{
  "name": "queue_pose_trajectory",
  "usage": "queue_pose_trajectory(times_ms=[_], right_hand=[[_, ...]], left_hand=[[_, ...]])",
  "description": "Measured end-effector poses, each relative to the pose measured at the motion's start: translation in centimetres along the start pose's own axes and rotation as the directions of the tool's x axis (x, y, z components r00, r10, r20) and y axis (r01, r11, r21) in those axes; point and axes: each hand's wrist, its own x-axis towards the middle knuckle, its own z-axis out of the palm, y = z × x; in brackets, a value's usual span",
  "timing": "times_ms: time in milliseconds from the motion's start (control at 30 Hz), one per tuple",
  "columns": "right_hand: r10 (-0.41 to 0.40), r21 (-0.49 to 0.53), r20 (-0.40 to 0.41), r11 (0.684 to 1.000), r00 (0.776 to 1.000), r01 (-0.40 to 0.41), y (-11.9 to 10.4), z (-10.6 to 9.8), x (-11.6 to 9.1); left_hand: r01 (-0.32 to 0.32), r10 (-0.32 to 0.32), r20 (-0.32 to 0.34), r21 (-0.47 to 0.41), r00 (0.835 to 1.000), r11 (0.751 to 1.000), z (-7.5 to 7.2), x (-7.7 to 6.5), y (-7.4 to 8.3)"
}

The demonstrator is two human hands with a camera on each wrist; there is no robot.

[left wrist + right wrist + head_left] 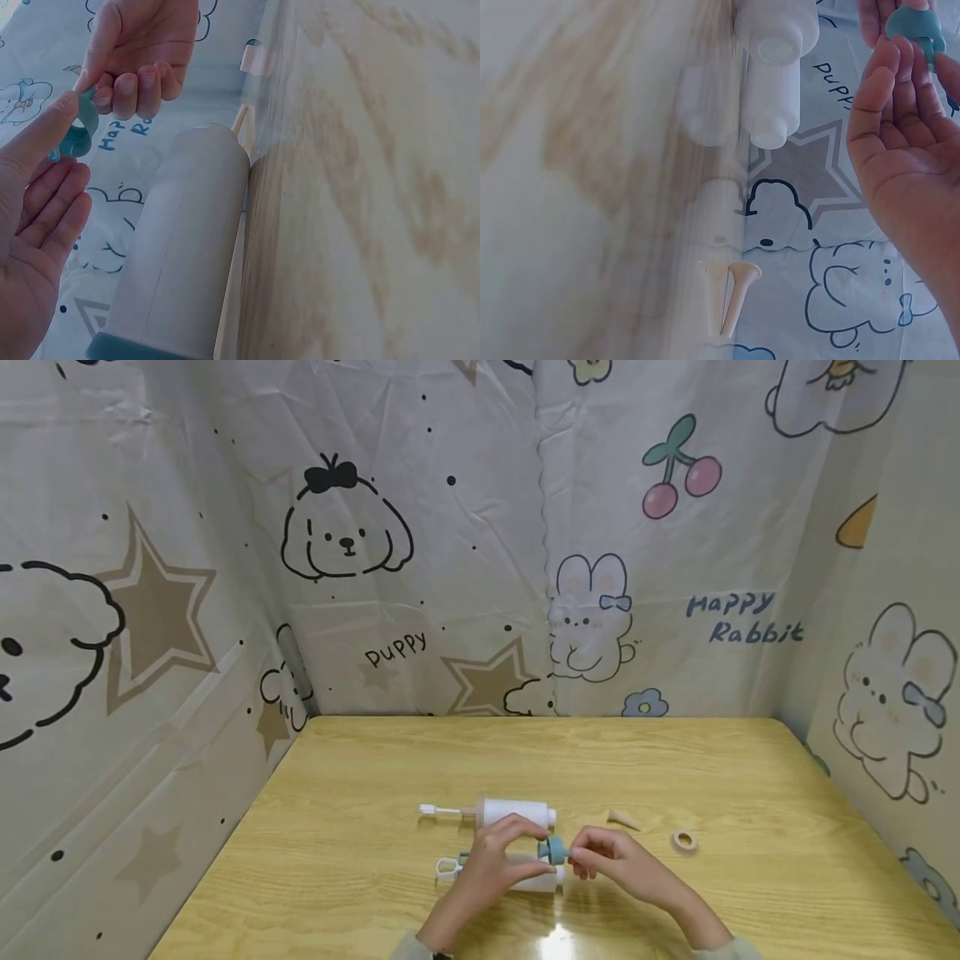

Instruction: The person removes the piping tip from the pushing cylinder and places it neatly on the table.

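Above the table, my left hand holds a teal round piece with a flange between thumb and fingertips. On its other side my right hand pinches a thin teal stem, which also shows in the right wrist view below the rounded teal top. A white bottle lies on its side under the left hand; in the left wrist view its end has a teal rim. Just behind it lies a second white bottle with a beige rim. The fingers partly hide the near bottle.
A small white brush sticks out left from the far bottle. A white loop projects from the near one. To the right lie a beige flared peg and a beige ring. Printed cloth encloses the wooden table.
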Motion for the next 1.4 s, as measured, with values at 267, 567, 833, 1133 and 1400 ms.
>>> queue_pose_trajectory(times_ms=[267,567,833,1133,1400], right_hand=[[-0.008,0.003,0.009,1.0,1.0,0.008,-0.5,-0.4,0.4],[0.05,-0.074,-0.113,0.996,0.992,-0.058,-1.0,-0.4,0.7],[0.069,-0.122,-0.213,0.988,0.975,-0.096,-1.2,1.4,1.1],[0.088,-0.039,-0.184,0.995,0.979,-0.096,-0.9,0.8,0.3],[0.098,-0.004,-0.229,0.995,0.969,-0.101,-0.6,1.1,-0.3]], left_hand=[[-0.046,0.046,0.001,0.036,0.999,0.998,0.0,0.9,-0.3],[-0.001,0.003,-0.041,0.043,0.999,0.999,0.1,1.3,-0.1],[0.011,-0.007,-0.116,0.028,0.993,1.0,0.8,0.7,0.1],[-0.045,0.046,-0.114,0.012,0.992,0.999,0.7,0.7,0.0],[0.022,-0.025,-0.128,-0.022,0.992,0.999,0.8,0.0,0.2]])
